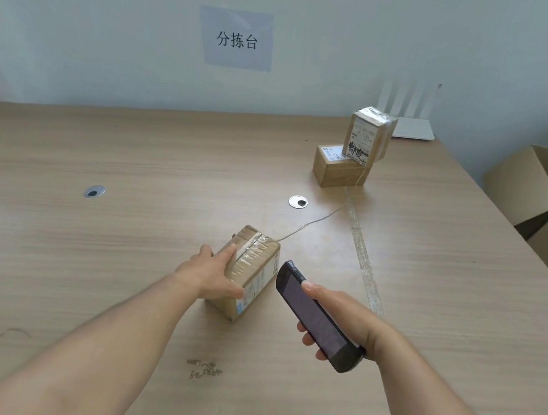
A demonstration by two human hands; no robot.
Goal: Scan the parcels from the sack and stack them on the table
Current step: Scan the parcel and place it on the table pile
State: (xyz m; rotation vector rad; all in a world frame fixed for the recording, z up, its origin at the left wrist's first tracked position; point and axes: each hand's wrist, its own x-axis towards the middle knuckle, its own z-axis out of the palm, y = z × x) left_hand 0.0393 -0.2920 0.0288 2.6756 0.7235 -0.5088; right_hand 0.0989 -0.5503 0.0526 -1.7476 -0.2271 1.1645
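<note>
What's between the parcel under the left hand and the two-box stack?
Head view: a thin thread runs from the near parcel toward the stack, passing a round metal grommet; otherwise bare table.

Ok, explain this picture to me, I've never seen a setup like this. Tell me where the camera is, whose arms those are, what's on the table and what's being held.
There is no machine here. A person wears a wide-angle camera on the head, so you look forward and down along their own bare arms. The left hand holds a taped parcel that stands on the wooden table. The right hand grips a dark handheld scanner, whose tip is close to the parcel's labelled side. Farther back on the right, two more parcels are stacked: the upper box sits on the lower box. An open carton stands beside the table at the right, and a paper sign is stuck on the wall.
</note>
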